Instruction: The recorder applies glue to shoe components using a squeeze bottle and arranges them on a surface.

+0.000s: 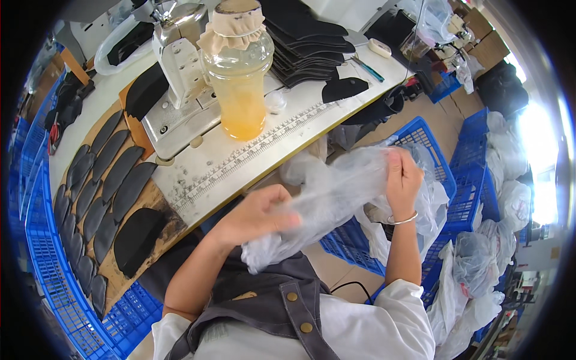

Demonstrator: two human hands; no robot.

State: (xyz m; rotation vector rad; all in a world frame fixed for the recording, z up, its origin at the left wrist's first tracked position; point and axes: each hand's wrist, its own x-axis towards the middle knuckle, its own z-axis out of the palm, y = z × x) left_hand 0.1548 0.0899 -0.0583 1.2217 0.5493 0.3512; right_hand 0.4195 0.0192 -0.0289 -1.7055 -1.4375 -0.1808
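A crumpled clear plastic bag (339, 189) is stretched between my two hands, just off the front edge of the table. My right hand (403, 180), with a bracelet on its wrist, is closed on the bag's far right end. At the bag's near left side is my left hand (258, 217), smeared by motion, so I cannot tell whether its fingers grip the film. Behind the bag stands a large plastic jar (240, 84) of cloudy yellow liquid, its top covered with cloth.
Dark curved pieces (123, 186) lie in rows on a brown board at the left. Beside the jar is a sewing machine (183, 78). Black cut pieces (306, 48) are stacked at the back, near a teal pen-like tool (367, 69). Blue crates (474, 174) with bagged goods fill the right.
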